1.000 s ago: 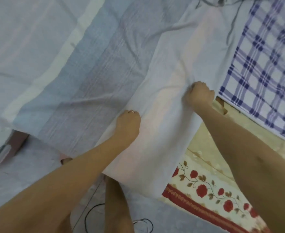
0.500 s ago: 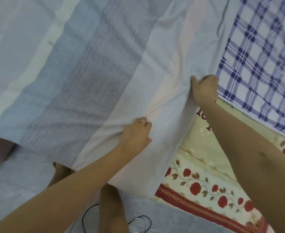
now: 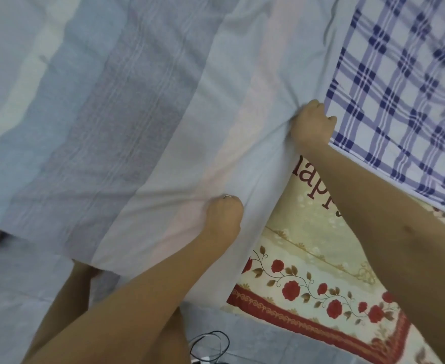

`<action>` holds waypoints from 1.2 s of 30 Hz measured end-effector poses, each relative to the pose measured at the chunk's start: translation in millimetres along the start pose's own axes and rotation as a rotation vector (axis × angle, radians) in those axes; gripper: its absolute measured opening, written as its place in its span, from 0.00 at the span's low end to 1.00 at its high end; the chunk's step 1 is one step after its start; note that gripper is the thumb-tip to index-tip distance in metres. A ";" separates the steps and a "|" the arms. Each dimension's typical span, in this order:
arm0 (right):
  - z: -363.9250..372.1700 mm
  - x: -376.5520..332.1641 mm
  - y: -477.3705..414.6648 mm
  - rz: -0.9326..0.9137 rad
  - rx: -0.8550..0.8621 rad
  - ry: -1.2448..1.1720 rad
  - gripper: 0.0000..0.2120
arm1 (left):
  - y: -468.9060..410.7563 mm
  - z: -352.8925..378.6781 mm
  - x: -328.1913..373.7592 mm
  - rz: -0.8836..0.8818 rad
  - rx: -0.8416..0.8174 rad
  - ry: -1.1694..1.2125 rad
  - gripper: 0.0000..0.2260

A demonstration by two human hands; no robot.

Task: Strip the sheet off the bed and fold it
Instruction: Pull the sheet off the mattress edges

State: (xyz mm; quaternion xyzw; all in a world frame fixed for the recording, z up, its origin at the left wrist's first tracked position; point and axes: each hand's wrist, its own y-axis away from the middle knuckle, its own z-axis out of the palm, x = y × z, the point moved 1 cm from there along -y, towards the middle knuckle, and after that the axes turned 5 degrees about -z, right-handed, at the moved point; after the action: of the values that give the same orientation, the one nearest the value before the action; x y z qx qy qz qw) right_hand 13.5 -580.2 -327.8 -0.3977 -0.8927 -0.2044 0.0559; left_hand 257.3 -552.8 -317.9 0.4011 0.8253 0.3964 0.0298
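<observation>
A pale striped sheet [image 3: 137, 106] in blue, grey, white and pink bands covers most of the view and hangs over the near edge. My left hand [image 3: 224, 216] is closed into a fist on the sheet's pink band near the lower middle, with a ring on one finger. My right hand [image 3: 312, 122] grips the sheet's right edge higher up, where it meets a blue-and-white checked cloth [image 3: 405, 82]. Folds in the sheet radiate from both fists.
A cream mattress cover [image 3: 308, 271] with red roses, a red border and dark lettering lies bare below the right arm. My legs and grey floor tiles [image 3: 11, 298] show under the sheet's hanging edge. A black cable [image 3: 211, 342] lies on the floor.
Both hands have bunched the sheet tighter; the left hand went from flat fingers to a fist. More of the rose-patterned cover and its lettering is uncovered by the right forearm.
</observation>
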 end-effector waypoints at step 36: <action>54.7 11.5 121.9 0.665 0.273 -0.897 0.03 | 75.3 95.2 34.9 0.212 -0.155 0.078 0.12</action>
State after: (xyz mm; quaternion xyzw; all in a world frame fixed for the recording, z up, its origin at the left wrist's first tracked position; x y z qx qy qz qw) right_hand 98.5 -476.8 -335.5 -0.6939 -0.6744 0.1300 -0.2161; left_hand 316.7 -441.4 -322.5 0.4667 0.7458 0.4752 -0.0134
